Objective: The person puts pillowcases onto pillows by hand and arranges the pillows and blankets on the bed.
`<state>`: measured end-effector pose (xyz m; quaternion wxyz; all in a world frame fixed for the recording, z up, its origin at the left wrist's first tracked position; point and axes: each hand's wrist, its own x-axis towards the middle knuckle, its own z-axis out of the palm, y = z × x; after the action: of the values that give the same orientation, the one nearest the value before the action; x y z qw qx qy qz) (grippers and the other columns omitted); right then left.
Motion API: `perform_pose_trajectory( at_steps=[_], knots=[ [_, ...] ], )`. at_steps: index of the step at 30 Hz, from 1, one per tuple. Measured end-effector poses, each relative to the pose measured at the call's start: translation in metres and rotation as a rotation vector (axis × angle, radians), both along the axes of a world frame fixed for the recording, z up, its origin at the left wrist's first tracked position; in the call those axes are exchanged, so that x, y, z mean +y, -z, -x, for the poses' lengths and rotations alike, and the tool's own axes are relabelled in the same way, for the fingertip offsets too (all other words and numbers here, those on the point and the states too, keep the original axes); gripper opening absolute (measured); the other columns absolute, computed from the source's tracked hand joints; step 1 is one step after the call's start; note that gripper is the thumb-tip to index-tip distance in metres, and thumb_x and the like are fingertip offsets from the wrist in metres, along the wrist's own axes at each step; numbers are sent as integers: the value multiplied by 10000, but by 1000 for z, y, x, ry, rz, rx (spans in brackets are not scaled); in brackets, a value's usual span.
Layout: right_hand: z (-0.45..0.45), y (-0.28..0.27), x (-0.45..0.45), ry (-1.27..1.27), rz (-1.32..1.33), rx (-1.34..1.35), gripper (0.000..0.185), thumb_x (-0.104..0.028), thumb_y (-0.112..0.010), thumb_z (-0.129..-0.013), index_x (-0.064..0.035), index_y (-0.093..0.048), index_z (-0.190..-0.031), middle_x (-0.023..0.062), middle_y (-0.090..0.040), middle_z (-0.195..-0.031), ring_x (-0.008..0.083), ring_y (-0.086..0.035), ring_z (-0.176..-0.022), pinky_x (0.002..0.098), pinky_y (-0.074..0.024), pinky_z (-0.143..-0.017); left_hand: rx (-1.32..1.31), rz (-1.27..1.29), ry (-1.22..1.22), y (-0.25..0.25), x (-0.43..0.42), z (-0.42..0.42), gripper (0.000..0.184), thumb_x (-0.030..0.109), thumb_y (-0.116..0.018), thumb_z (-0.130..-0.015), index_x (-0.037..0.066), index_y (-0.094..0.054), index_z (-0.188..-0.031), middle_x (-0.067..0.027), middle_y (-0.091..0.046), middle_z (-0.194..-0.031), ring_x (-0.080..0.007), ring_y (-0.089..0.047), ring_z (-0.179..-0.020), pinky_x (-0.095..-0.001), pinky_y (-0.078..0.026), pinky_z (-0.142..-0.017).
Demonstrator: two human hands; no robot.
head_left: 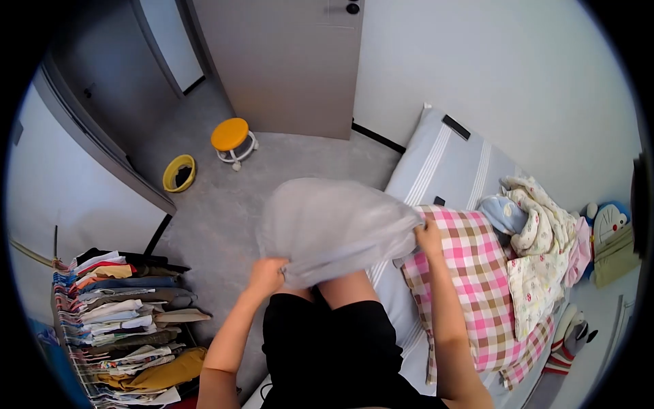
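Note:
A thin, light grey cloth [327,221] is stretched out in front of my thighs, billowing a little on its far side. I cannot tell what kind of article it is. My left hand [270,276] is closed on its near left corner. At the right corner, my right hand [429,238] grips the cloth with bent fingers, just above the edge of a pink, brown and white checked cover [470,273] on the bed. The cloth hides part of the floor and the bed's edge.
The bed [436,163] on the right bears a dark remote [456,127], a crumpled patterned blanket [538,232] and a blue plush toy [608,225]. A packed clothes rack [122,307] stands left. Ahead are a yellow stool [230,135], a yellow basket [168,180] and a door [286,68].

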<state>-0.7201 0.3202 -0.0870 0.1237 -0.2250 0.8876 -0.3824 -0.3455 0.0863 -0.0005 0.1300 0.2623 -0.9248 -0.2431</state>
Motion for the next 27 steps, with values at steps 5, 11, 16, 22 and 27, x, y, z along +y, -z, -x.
perform_pose_trajectory(
  at_steps=[5, 11, 16, 22, 27],
  knots=[
    [-97, -10, 67, -143, -217, 599, 792, -293, -734, -650, 2, -381, -1295, 240, -498, -1167, 378, -490, -1044, 430, -393, -892, -323, -85, 98, 65, 17, -5, 333, 68, -538, -664, 117, -613, -984, -125, -636, -865, -345, -600, -844, -428, -483, -696],
    [-91, 17, 124, -13, -460, 513, 646, -191, -685, -675, -50, -448, -1258, 213, -531, -1180, 371, -563, -967, 431, -456, -799, -214, -69, 240, 58, 33, 25, 430, 110, -548, -685, 123, -564, -1115, -103, -566, -1114, -320, -573, -968, -408, -486, -744],
    [-50, -55, 114, 265, -187, 403, 324, -118, -602, -706, -4, -616, -1009, 235, -617, -788, 398, -601, -721, 452, -470, -669, -319, 14, 367, 119, 14, 31, 338, 93, -529, -698, 107, -619, -1023, -114, -599, -944, -330, -586, -845, -412, -478, -713],
    [-92, -161, 77, 34, 220, 220, 278, -94, -509, -749, 8, -630, -978, 214, -647, -803, 339, -642, -750, 394, -481, -669, 16, -374, 48, 139, 2, 31, 143, 31, -473, -750, 56, -613, -763, -70, -615, -794, -253, -603, -718, -373, -479, -638],
    [-145, -89, 10, -316, -84, -84, 435, -216, -625, -711, -47, -592, -1111, 236, -632, -913, 384, -617, -851, 437, -484, -753, 852, -1500, -595, 117, -14, 40, 185, 89, -422, -842, 50, -600, -876, 3, -586, -778, -106, -547, -700, -256, -438, -612]
  ],
)
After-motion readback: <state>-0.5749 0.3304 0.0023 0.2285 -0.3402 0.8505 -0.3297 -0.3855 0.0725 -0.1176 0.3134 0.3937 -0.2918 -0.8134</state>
